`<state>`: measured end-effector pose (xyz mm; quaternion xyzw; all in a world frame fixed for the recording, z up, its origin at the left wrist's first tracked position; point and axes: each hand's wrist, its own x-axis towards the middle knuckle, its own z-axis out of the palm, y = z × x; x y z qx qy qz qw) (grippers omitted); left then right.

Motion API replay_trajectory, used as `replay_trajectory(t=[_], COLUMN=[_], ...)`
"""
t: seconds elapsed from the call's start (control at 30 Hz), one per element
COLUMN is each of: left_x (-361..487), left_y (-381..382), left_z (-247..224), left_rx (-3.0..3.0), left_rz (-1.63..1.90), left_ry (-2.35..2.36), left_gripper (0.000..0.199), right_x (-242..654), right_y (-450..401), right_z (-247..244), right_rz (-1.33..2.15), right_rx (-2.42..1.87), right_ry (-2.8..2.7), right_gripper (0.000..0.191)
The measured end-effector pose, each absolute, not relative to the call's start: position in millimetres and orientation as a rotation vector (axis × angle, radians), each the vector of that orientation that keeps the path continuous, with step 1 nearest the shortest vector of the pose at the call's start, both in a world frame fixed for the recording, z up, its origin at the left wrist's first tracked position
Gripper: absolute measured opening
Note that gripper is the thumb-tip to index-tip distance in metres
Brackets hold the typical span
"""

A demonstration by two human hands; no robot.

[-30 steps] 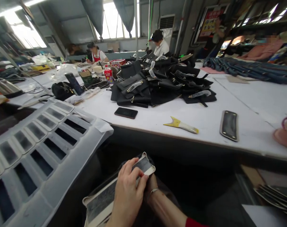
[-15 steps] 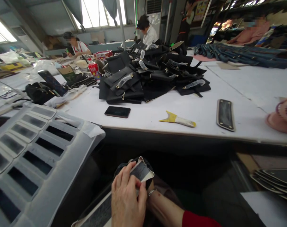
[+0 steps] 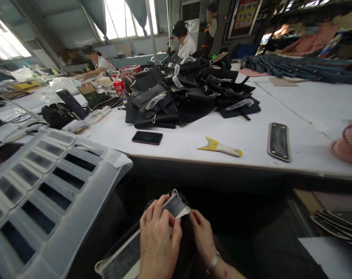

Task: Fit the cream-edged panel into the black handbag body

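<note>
A long dark panel with a pale border lies slanted over the lap, its upper end near the middle of the view. My left hand is pressed over it, thumb and fingers closed on the panel near its upper end. My right hand is at the panel's upper right corner, its fingertips together at the pale edge; whether they pinch anything is too small to tell. A bracelet circles the right wrist. The middle of the panel is hidden under my left hand.
A white slotted rack stands at left. On the white table are a phone, a yellow scraper, a black panel, a pink fan and piled black leather pieces. People work behind.
My right hand has come out from beneath my left and moved right to the panel's corner. My left hand remains on the panel. The view has shifted slightly.
</note>
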<state>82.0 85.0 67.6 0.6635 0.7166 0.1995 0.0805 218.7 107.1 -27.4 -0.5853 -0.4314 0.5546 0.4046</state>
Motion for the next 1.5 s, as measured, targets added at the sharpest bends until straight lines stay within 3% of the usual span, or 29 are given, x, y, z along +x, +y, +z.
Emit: replay_trajectory(t=[0.1,0.23,0.47,0.83,1.5], left_x=[84,86,85,81,46], left_y=[85,85,87,46,-5], left_z=[72,76,75,69,71], left_rx=[1.971,1.98,2.022,2.041,1.814], left_rz=[0.61,0.617,0.619,0.915,0.889], left_ry=[2.161,2.155,2.158,2.225,2.368], left_gripper=[0.016,0.014,0.012,0.016,0.016], right_x=[246,258,243,225,182], right_y=[94,89,91,80,44], right_z=[-7,23,26,27,28], right_rz=[1.017,0.322,-0.082,-0.108,0.037], right_rx=[-1.217,-0.836,-0.88,-0.791,-0.576], right_ry=[-1.584,-2.064,-2.311,-2.306,-2.285], right_gripper=[0.031,0.057,0.052,0.048,0.04])
